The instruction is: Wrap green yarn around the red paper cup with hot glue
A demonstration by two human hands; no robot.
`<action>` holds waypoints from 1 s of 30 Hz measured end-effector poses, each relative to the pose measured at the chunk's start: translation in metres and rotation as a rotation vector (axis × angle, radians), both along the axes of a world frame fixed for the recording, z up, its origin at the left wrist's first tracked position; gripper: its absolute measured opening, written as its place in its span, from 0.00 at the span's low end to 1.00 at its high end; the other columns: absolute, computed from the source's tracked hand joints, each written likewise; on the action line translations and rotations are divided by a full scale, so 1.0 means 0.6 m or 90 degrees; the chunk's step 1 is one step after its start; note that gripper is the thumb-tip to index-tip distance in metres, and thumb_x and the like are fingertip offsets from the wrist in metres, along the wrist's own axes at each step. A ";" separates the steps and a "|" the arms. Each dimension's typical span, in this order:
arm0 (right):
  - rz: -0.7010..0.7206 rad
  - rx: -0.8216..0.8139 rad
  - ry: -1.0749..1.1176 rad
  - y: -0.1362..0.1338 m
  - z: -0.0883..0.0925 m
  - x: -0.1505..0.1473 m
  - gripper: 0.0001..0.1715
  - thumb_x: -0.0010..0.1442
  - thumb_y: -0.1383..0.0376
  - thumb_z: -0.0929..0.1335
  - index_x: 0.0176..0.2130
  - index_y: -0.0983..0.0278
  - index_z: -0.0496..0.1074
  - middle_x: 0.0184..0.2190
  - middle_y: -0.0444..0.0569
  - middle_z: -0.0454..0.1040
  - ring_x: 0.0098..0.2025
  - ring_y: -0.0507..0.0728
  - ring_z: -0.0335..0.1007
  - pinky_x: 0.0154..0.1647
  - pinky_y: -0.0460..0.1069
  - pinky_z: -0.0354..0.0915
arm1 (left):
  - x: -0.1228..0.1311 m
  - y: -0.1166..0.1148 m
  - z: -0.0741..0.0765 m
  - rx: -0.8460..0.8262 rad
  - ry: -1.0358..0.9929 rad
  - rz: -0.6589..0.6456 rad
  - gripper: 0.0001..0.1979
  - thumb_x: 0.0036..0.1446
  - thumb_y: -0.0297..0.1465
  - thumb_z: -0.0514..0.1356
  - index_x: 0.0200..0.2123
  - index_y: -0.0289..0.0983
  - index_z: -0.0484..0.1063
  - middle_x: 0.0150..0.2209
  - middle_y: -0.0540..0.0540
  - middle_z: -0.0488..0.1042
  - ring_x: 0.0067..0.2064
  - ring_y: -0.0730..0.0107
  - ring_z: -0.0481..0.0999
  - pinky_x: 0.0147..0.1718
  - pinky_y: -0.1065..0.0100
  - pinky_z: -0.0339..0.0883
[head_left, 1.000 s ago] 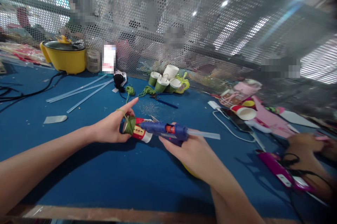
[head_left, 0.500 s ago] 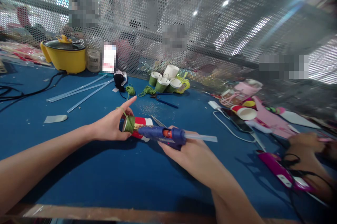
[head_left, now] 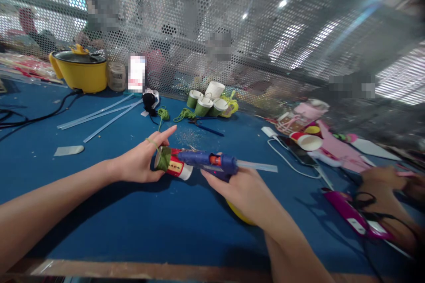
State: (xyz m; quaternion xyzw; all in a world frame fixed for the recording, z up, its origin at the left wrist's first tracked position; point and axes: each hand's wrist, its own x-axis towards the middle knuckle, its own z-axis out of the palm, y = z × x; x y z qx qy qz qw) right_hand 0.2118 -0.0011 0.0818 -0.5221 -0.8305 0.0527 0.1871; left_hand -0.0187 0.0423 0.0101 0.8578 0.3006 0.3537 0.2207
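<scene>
My left hand (head_left: 141, 159) is closed round the green-wrapped end of a red paper cup (head_left: 175, 168) lying on its side, its white rim facing right. Green yarn runs over the left index finger, which points out, from a small ball (head_left: 163, 114) behind. My right hand (head_left: 244, 190) grips a blue glue gun (head_left: 206, 161); its nozzle is at the cup's upper side, and a clear glue stick (head_left: 259, 166) sticks out of its back. Whether the nozzle touches the cup is unclear. Part of something yellow (head_left: 241, 214) shows beneath the right hand.
Green-wrapped cups (head_left: 203, 106), pliers (head_left: 209, 129) and more green yarn (head_left: 184, 115) lie behind. Glue sticks (head_left: 99, 114) and a yellow pot (head_left: 83, 70) are at left. At right are a phone (head_left: 299, 151), a purple power strip (head_left: 352, 216) and another person's arm (head_left: 385, 199).
The cup has turned in my left hand, so its label now faces up and its rim tilts nearer. The glue gun has shifted slightly right and up, and the yellow thing has come into view.
</scene>
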 end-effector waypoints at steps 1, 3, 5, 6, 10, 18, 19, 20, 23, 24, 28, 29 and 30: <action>0.004 -0.001 0.000 0.001 0.003 -0.001 0.08 0.56 0.66 0.64 0.31 0.61 0.73 0.29 0.49 0.77 0.31 0.58 0.73 0.31 0.50 0.67 | 0.001 0.000 0.001 0.011 0.006 -0.003 0.50 0.45 0.23 0.59 0.65 0.40 0.32 0.46 0.42 0.62 0.46 0.60 0.65 0.48 0.55 0.63; 0.010 -0.002 0.003 0.002 0.008 -0.002 0.08 0.55 0.67 0.64 0.30 0.61 0.73 0.27 0.48 0.77 0.29 0.57 0.73 0.28 0.49 0.67 | 0.001 -0.001 0.002 0.027 0.020 -0.009 0.50 0.45 0.22 0.59 0.65 0.41 0.31 0.46 0.42 0.63 0.47 0.60 0.64 0.49 0.54 0.63; 0.008 -0.011 0.015 0.004 0.013 -0.004 0.08 0.55 0.66 0.64 0.31 0.61 0.73 0.25 0.47 0.76 0.27 0.56 0.72 0.27 0.49 0.66 | 0.001 -0.003 0.002 0.036 0.032 -0.012 0.51 0.45 0.22 0.59 0.65 0.42 0.30 0.46 0.42 0.62 0.48 0.59 0.64 0.50 0.54 0.62; 0.004 -0.020 0.024 0.004 0.014 -0.005 0.08 0.55 0.66 0.64 0.31 0.61 0.73 0.25 0.47 0.76 0.26 0.56 0.71 0.26 0.48 0.66 | 0.001 -0.003 0.002 0.038 0.037 -0.014 0.51 0.45 0.22 0.59 0.65 0.42 0.30 0.46 0.42 0.62 0.49 0.58 0.63 0.50 0.54 0.62; -0.010 -0.052 0.055 0.009 0.009 -0.007 0.08 0.55 0.66 0.64 0.29 0.62 0.73 0.23 0.46 0.76 0.25 0.55 0.71 0.27 0.48 0.65 | -0.002 -0.006 0.001 0.047 0.058 -0.019 0.50 0.47 0.22 0.59 0.65 0.42 0.29 0.50 0.39 0.59 0.52 0.57 0.62 0.52 0.54 0.62; -0.016 -0.056 0.080 0.018 -0.009 0.001 0.13 0.56 0.64 0.64 0.22 0.62 0.67 0.22 0.44 0.74 0.24 0.53 0.68 0.25 0.47 0.61 | 0.000 -0.009 0.001 0.099 0.085 -0.038 0.50 0.48 0.21 0.59 0.64 0.44 0.29 0.53 0.37 0.56 0.55 0.55 0.61 0.53 0.53 0.63; -0.017 -0.059 0.085 0.018 -0.009 0.001 0.13 0.56 0.64 0.64 0.21 0.62 0.67 0.22 0.43 0.74 0.24 0.53 0.67 0.25 0.47 0.61 | 0.000 -0.009 0.001 0.105 0.085 -0.041 0.50 0.48 0.20 0.59 0.64 0.44 0.29 0.53 0.37 0.56 0.55 0.55 0.61 0.53 0.53 0.63; -0.019 -0.061 0.090 0.019 -0.008 0.000 0.12 0.55 0.64 0.64 0.21 0.63 0.67 0.22 0.43 0.74 0.24 0.53 0.67 0.25 0.47 0.61 | 0.000 -0.009 0.001 0.110 0.084 -0.043 0.50 0.48 0.20 0.59 0.64 0.44 0.29 0.53 0.37 0.56 0.55 0.54 0.62 0.53 0.53 0.63; -0.024 -0.066 0.121 0.022 -0.007 -0.004 0.09 0.54 0.65 0.65 0.23 0.62 0.68 0.22 0.43 0.74 0.25 0.53 0.68 0.26 0.47 0.62 | 0.000 -0.009 0.000 0.110 0.084 -0.040 0.49 0.48 0.21 0.59 0.65 0.44 0.30 0.54 0.37 0.56 0.55 0.54 0.62 0.53 0.54 0.63; -0.036 -0.071 0.135 0.023 -0.007 -0.005 0.08 0.53 0.65 0.65 0.23 0.62 0.68 0.22 0.43 0.74 0.24 0.53 0.68 0.25 0.47 0.62 | 0.000 -0.009 0.000 0.105 0.083 -0.035 0.49 0.48 0.21 0.59 0.65 0.43 0.31 0.54 0.36 0.56 0.55 0.54 0.61 0.53 0.54 0.63; -0.152 -0.158 0.230 0.039 -0.011 -0.001 0.08 0.52 0.61 0.67 0.28 0.64 0.68 0.14 0.41 0.68 0.15 0.52 0.63 0.17 0.46 0.60 | 0.000 -0.004 -0.002 0.055 0.066 0.010 0.49 0.47 0.22 0.59 0.65 0.40 0.31 0.50 0.39 0.62 0.51 0.56 0.64 0.51 0.53 0.63; -0.174 -0.173 0.259 0.046 -0.013 0.002 0.09 0.52 0.60 0.67 0.29 0.64 0.68 0.13 0.41 0.67 0.14 0.51 0.63 0.16 0.46 0.60 | 0.001 -0.003 -0.003 0.044 0.055 0.019 0.49 0.46 0.23 0.59 0.65 0.40 0.31 0.48 0.40 0.63 0.49 0.57 0.65 0.50 0.53 0.63; -0.190 -0.172 0.286 0.054 -0.015 0.006 0.10 0.52 0.60 0.68 0.30 0.65 0.68 0.14 0.41 0.68 0.15 0.51 0.64 0.17 0.46 0.61 | 0.001 -0.002 -0.003 0.035 0.042 0.026 0.49 0.46 0.23 0.59 0.65 0.39 0.31 0.47 0.40 0.64 0.47 0.58 0.66 0.49 0.53 0.64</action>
